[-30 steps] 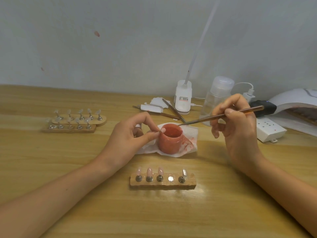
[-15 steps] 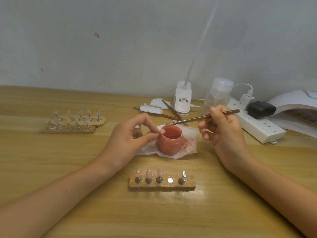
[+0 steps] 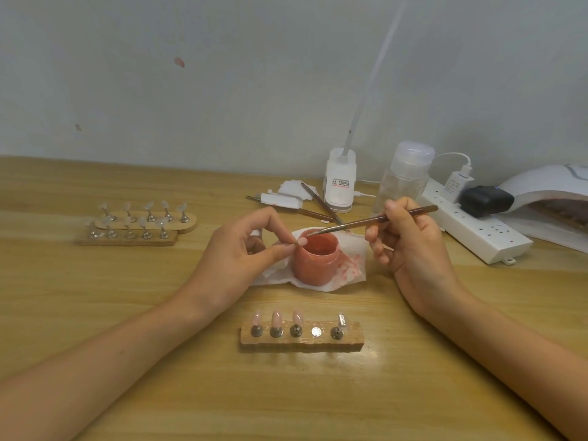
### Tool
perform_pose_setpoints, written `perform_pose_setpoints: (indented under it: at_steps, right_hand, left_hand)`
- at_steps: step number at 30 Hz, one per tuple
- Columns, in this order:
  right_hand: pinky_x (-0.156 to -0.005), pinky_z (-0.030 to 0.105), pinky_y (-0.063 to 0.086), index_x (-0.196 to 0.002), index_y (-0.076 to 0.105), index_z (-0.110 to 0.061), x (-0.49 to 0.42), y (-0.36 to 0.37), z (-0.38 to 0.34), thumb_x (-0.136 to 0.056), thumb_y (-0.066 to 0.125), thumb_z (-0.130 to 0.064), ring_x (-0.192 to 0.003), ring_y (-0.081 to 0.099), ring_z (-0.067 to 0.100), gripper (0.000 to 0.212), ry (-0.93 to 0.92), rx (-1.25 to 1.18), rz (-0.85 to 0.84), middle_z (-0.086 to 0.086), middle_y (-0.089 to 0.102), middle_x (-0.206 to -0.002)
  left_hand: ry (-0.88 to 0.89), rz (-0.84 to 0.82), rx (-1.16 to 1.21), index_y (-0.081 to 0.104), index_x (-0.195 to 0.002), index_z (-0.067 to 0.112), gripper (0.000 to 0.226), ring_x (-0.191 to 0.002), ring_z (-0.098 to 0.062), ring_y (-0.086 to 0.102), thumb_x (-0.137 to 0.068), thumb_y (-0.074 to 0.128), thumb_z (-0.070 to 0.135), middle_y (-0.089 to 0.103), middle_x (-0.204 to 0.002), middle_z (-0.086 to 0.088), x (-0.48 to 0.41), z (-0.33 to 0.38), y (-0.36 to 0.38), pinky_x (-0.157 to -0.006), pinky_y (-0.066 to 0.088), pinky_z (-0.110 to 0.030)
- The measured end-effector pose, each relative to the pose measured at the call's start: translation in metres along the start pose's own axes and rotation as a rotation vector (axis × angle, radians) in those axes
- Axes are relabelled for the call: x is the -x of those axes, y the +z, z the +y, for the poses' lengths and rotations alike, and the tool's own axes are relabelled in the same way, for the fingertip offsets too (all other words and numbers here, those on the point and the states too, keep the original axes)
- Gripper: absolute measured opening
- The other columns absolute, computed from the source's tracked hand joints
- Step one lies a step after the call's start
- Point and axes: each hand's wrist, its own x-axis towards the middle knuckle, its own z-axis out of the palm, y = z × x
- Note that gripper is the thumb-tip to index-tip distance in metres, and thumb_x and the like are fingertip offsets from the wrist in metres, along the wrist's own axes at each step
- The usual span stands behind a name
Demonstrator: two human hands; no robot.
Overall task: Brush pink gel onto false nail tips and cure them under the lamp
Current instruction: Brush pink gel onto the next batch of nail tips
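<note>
Pale wall behind, and a wooden desk under both forearms; my left hand pinches one nail tip between thumb and forefinger, the other fingers loosely curled behind, and holds it right at the rim of the jar of pink gel, so the way from gel to tip is short; whatever post the tip sits on is hidden in my fingers. My right hand grips the brush like a pen, fingers curled round the handle, the bristle end reaching left over the jar's mouth, just beside the pinched tip; whether the bristles touch gel or tip I cannot tell. The jar stands between my hands on a stained tissue, there, I judge, to catch drips. Nearer to me than either hand lies the wooden holder; three pink tips stand in it, and one bare metal spot suggests where this tip belongs. Well left of my left hand sit two holders of clear tips; far beyond my right hand sits the curing lamp, beside a power strip. I judge this step to be loading or laying gel; curing is not yet begun.
</note>
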Motion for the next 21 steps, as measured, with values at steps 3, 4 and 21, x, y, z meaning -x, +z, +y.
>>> perform_pose_setpoints:
  at_steps: [3, 4, 21]
  right_hand:
    - [-0.043, 0.018, 0.042, -0.081, 0.048, -0.016, 0.0032, 0.0032, -0.0010, -0.089, 0.055, -0.036, -0.052, 0.054, 0.010, 0.023, -0.040, 0.025, -0.078, 0.002, 0.066, -0.066]
    - [-0.043, 0.018, 0.041, -0.081, 0.048, -0.015, 0.0034, 0.0038, -0.0014, -0.089, 0.055, -0.036, -0.051, 0.054, 0.010, 0.023, -0.044, 0.038, -0.084, 0.002, 0.067, -0.066]
    - [-0.040, 0.016, 0.038, -0.084, 0.047, -0.014, 0.0042, 0.0027, -0.0031, -0.092, 0.052, -0.034, -0.048, 0.052, 0.010, 0.022, -0.086, 0.034, -0.047, 0.002, 0.066, -0.064]
  left_hand:
    - [0.000, -0.001, 0.001, 0.064, -0.078, 0.023, 0.014, -0.056, -0.016, 0.047, -0.085, 0.074, 0.015, 0.066, -0.086, -0.003, -0.0004, -0.0004, 0.0000, -0.056, 0.039, -0.026]
    - [0.001, -0.002, 0.002, 0.064, -0.078, 0.024, 0.015, -0.057, -0.017, 0.048, -0.086, 0.073, 0.015, 0.066, -0.085, 0.000, -0.0006, -0.0005, -0.0001, -0.057, 0.040, -0.027]
    - [-0.015, 0.022, 0.014, 0.066, -0.079, 0.020, 0.010, -0.075, -0.045, 0.057, -0.083, 0.076, 0.019, 0.069, -0.087, -0.011, 0.0013, 0.0012, 0.0004, -0.064, 0.051, -0.051]
